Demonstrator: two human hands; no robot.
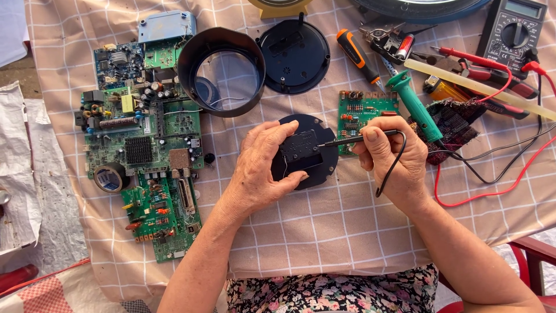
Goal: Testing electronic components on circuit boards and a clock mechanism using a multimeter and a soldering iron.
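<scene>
Hands: right point(389, 159) aims black probe point(353, 139) leftward, horizontal.

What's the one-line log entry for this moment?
left hand: steadies black round disc | right hand: holds black probe, tip on disc | green circuit board behind

Left hand point(262, 168) covering the black disc's point(313, 130) left side, multimeter point(512, 32) cropped at top edge, board components too small.

The round black disc point(304, 152) looks like smooth matt plastic, the checked cloth point(324, 226) on the tabletop looks soft, the green boards point(156, 150) look hard and bumpy, and the screwdriver point(359, 56) handle looks shiny.
</scene>
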